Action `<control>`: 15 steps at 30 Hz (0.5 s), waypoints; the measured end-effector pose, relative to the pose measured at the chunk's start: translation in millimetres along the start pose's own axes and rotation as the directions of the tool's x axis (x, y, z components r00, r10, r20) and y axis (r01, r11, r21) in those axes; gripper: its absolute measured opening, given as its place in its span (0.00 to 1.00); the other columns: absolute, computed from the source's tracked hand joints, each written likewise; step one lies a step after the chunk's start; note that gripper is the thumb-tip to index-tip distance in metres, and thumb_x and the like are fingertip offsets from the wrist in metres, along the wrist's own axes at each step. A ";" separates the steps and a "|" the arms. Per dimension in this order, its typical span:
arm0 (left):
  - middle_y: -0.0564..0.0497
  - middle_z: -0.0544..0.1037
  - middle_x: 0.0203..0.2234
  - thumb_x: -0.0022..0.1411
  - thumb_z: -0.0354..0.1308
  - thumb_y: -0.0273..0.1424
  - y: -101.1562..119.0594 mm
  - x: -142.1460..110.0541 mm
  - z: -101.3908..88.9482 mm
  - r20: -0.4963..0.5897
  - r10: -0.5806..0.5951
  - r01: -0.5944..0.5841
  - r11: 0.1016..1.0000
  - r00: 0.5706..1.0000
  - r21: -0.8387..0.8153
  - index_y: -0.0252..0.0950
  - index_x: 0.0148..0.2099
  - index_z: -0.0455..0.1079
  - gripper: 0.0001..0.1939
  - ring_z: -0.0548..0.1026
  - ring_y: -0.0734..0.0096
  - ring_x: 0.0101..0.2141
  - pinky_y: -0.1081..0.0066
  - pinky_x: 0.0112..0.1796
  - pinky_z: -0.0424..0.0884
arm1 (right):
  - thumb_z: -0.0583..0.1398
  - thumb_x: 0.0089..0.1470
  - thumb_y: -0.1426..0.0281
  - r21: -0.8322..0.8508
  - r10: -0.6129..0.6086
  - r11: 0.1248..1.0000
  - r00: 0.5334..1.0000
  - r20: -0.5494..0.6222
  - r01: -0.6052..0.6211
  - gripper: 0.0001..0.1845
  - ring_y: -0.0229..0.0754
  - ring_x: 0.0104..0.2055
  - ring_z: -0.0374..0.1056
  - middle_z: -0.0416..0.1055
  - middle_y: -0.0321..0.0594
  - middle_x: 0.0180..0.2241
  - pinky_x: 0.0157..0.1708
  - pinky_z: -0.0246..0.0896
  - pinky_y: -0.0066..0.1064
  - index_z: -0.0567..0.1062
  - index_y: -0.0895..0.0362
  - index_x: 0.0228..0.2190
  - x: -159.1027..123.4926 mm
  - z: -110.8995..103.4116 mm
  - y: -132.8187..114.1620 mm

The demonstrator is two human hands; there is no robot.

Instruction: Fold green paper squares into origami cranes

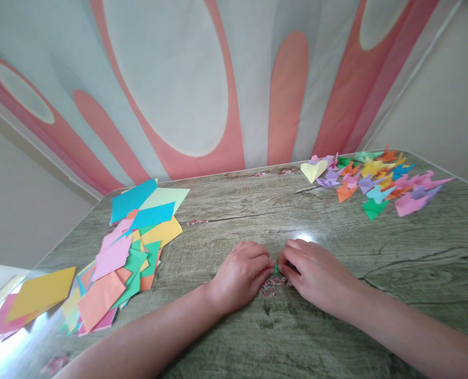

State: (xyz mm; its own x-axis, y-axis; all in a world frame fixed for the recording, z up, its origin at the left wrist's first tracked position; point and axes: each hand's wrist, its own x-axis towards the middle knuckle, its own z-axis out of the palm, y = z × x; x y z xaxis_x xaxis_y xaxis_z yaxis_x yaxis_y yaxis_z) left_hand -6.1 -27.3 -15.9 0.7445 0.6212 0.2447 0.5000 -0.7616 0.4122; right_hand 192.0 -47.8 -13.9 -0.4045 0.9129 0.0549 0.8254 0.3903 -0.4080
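Note:
Between my fingertips, low over the middle of the table, is a small piece of green paper [276, 269]. Only a sliver of it shows; the rest is hidden by my fingers, so its folded shape cannot be made out. My left hand [245, 275] pinches it from the left, with thumb and fingers pressed together. From the right, my right hand [305, 269] pinches the same green piece, fingers curled. Both hands rest close to the wood-patterned tabletop [226, 337], almost meeting at the paper.
Loose coloured paper sheets [111, 261] lie in a heap on the left, with a yellow sheet [42, 292] near the left edge. Several folded paper figures [376, 181] are clustered at the back right, beside a pale yellow folded heart [314, 170]. A patterned curtain [253, 79] hangs behind.

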 end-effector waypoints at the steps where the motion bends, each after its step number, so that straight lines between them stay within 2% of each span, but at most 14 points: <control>1: 0.46 0.75 0.34 0.68 0.50 0.30 0.6 -0.1 -0.5 -0.003 0.010 -0.010 1.000 1.000 0.010 0.33 0.38 0.73 0.11 0.72 0.66 0.37 0.65 0.40 0.67 | 0.57 0.58 0.73 -0.006 -0.001 1.000 1.000 0.000 0.001 0.10 0.42 0.34 0.67 0.70 0.38 0.29 0.34 0.53 0.34 0.74 0.56 0.26 0.0 0.3 0.0; 7: 0.47 0.76 0.35 0.67 0.50 0.25 1.2 -1.4 -2.7 0.019 0.057 -0.057 0.998 0.998 0.017 0.35 0.45 0.72 0.10 0.72 0.66 0.39 0.65 0.42 0.67 | 0.58 0.58 0.73 -0.008 -0.010 1.000 1.000 0.000 0.010 0.09 0.43 0.35 0.67 0.70 0.39 0.30 0.35 0.54 0.34 0.74 0.56 0.26 -0.1 0.6 -0.1; 15: 0.48 0.76 0.34 0.68 0.48 0.25 1.8 -2.5 -8.2 0.100 0.099 -0.109 0.989 0.990 0.098 0.34 0.42 0.72 0.11 0.73 0.69 0.39 0.68 0.42 0.68 | 0.62 0.53 0.73 0.070 0.039 0.997 0.999 -0.024 -0.037 0.07 0.39 0.32 0.65 0.69 0.34 0.27 0.31 0.51 0.31 0.71 0.55 0.24 0.8 -0.7 4.1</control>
State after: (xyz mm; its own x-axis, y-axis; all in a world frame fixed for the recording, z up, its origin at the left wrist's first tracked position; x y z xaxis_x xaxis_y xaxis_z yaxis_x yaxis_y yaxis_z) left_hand -10.6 -28.7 -8.6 0.8308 0.5211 0.1957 0.4568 -0.8392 0.2952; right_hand 195.3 -45.4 -14.9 -0.3626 0.9300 0.0606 0.8103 0.3467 -0.4725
